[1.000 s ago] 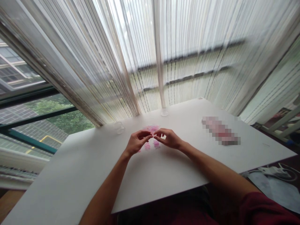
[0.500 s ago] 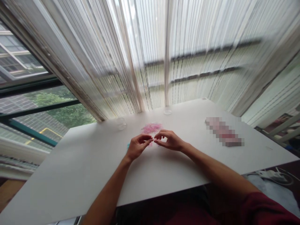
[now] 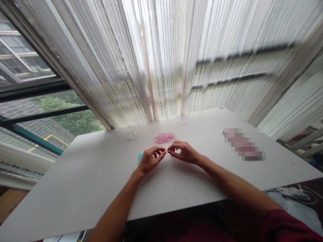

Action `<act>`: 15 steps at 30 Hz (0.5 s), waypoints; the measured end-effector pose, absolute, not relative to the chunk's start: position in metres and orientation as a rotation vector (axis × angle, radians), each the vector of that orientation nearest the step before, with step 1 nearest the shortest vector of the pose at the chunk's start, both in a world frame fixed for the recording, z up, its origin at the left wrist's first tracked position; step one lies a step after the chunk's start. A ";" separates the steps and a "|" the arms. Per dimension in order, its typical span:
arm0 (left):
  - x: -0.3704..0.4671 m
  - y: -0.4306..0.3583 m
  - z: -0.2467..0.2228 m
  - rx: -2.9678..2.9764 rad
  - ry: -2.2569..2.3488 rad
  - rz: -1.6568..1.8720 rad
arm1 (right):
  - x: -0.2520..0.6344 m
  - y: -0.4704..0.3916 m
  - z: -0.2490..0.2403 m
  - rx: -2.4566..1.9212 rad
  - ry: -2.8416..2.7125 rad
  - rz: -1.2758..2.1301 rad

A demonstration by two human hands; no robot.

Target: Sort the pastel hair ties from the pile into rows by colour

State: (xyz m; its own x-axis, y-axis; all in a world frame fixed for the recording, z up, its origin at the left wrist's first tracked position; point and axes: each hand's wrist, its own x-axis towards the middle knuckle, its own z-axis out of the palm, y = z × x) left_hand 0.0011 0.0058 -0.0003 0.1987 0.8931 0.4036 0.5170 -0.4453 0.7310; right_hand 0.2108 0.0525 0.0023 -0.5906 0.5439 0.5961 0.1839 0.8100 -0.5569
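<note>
Close together over the white desk, holds the left hand and the right hand with thumb and fingers curved to a narrow pinch, nearly tip to tip; cannot tell about any tiny thing between them. Has a loose spread of small pink pieces on the desk just beyond the hands, and a teal patch beside the left hand, partly hidden by it. Shows a clear container and a second clear container near the far edge by the curtain, with a blurred pinkish object well apart to the right.
</note>
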 end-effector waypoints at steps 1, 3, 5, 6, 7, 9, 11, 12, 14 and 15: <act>0.001 0.006 0.000 2.065 1.316 1.146 | 0.210 0.052 0.002 -0.532 -2.187 0.571; 0.000 0.006 0.000 2.098 1.325 1.142 | 0.210 0.052 0.003 -0.529 -2.190 0.576; 0.000 0.006 0.000 2.114 1.334 1.147 | 0.209 0.052 0.003 -0.529 -2.187 0.579; -0.001 0.006 0.000 2.118 1.337 1.150 | 0.209 0.052 0.003 -0.527 -2.185 0.582; -0.001 0.006 0.000 2.124 1.338 1.154 | 0.209 0.052 0.003 -0.525 -2.182 0.585; -0.001 0.005 0.000 2.148 1.337 1.153 | 0.210 0.052 0.002 -0.524 -2.182 0.593; -0.001 0.005 0.000 2.186 1.333 1.146 | 0.210 0.053 0.002 -0.524 -2.182 0.595; -0.001 0.005 0.000 2.206 1.332 1.142 | 0.210 0.053 0.002 -0.524 -2.182 0.593; -0.002 0.004 0.001 2.239 1.334 1.135 | 0.211 0.054 0.001 -0.524 -2.179 0.587; -0.002 0.004 0.002 2.250 1.340 1.134 | 0.211 0.054 0.001 -0.526 -2.176 0.583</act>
